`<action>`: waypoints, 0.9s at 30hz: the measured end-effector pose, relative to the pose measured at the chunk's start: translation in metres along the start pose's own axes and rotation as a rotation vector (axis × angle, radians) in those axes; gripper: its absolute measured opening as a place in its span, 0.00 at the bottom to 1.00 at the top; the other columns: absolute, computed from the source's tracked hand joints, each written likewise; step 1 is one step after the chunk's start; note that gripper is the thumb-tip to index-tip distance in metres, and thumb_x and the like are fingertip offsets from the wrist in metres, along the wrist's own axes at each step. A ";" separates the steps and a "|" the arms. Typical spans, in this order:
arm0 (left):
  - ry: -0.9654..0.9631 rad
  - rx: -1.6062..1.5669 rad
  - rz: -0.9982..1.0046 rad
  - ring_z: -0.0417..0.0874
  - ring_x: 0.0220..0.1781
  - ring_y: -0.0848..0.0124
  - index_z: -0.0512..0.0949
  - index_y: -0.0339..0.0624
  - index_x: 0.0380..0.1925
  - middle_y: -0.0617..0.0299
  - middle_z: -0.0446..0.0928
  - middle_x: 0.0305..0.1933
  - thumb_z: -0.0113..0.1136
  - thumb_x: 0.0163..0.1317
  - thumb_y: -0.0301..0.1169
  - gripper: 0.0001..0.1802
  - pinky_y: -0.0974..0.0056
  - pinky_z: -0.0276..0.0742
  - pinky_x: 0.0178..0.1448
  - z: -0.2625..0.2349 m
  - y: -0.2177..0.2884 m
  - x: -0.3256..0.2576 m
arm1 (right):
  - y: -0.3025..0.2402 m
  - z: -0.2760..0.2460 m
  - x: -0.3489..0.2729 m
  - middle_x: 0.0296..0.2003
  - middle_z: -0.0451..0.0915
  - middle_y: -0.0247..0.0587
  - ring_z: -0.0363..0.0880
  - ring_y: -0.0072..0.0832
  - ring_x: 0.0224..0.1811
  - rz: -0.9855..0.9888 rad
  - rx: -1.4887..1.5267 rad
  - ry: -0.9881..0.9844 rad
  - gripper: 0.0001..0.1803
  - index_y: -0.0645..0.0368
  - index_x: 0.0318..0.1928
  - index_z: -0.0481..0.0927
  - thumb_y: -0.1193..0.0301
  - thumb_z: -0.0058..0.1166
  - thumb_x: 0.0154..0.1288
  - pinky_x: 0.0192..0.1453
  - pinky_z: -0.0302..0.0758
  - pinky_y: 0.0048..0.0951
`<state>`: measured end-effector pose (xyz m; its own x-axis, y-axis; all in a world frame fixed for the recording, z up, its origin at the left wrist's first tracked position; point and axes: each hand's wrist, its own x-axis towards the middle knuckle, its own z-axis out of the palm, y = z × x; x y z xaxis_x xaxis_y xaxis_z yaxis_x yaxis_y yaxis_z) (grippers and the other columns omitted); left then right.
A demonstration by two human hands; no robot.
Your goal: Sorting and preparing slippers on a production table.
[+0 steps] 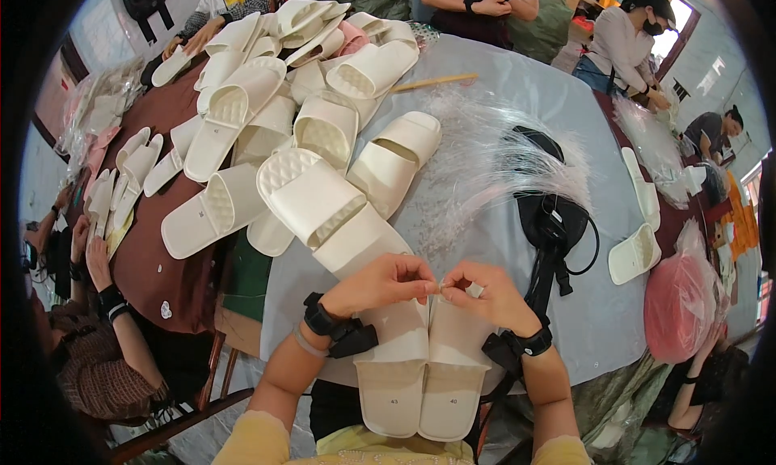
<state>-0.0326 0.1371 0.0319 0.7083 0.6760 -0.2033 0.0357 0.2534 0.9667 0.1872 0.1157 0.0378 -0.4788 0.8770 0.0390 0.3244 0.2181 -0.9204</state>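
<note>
The slipper pair looks like smooth, matt foam plastic; the piled slippers match, with bumpy quilted insoles. Plastic strands gleam, the tabletop has a smooth, faintly glossy covering, and the stick looks wooden.

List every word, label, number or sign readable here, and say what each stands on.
Left cream-white, padded slide slipper of the near pair: small dark number on its insole, not copied here.
Right cream-white, padded slide slipper of the near pair: likewise, not copied here.
Cream-white, padded slippers in the pile: marks on some insoles, too small to read.
</note>
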 end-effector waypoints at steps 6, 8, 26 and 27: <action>0.018 0.019 -0.074 0.73 0.33 0.82 0.75 0.38 0.39 0.69 0.75 0.31 0.55 0.63 0.34 0.11 0.76 0.68 0.38 -0.002 0.004 0.001 | -0.001 -0.001 0.000 0.28 0.76 0.35 0.72 0.20 0.29 0.078 0.034 0.012 0.08 0.62 0.37 0.76 0.71 0.55 0.58 0.37 0.69 0.23; 0.046 0.005 -0.095 0.73 0.34 0.81 0.75 0.38 0.40 0.68 0.75 0.32 0.54 0.64 0.34 0.11 0.75 0.69 0.39 -0.001 0.004 0.001 | 0.000 -0.001 0.000 0.29 0.76 0.37 0.72 0.23 0.30 0.230 0.120 0.062 0.11 0.62 0.38 0.76 0.68 0.56 0.58 0.38 0.69 0.24; 0.265 0.137 0.324 0.77 0.34 0.76 0.75 0.33 0.44 0.62 0.78 0.31 0.50 0.65 0.33 0.14 0.72 0.74 0.40 -0.021 0.001 0.004 | -0.001 0.033 -0.019 0.41 0.77 0.55 0.76 0.44 0.45 0.063 -0.260 -0.256 0.29 0.57 0.53 0.72 0.49 0.52 0.58 0.49 0.70 0.37; 0.262 0.207 0.306 0.77 0.34 0.76 0.75 0.33 0.44 0.61 0.78 0.32 0.50 0.65 0.33 0.14 0.72 0.74 0.40 -0.023 0.001 0.006 | -0.001 0.035 -0.019 0.41 0.77 0.56 0.76 0.44 0.46 0.075 -0.289 -0.229 0.30 0.57 0.53 0.72 0.48 0.52 0.58 0.50 0.70 0.37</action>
<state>-0.0440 0.1573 0.0284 0.5070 0.8572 0.0901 0.0115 -0.1113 0.9937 0.1682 0.0837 0.0242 -0.6045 0.7838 -0.1425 0.5667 0.2974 -0.7684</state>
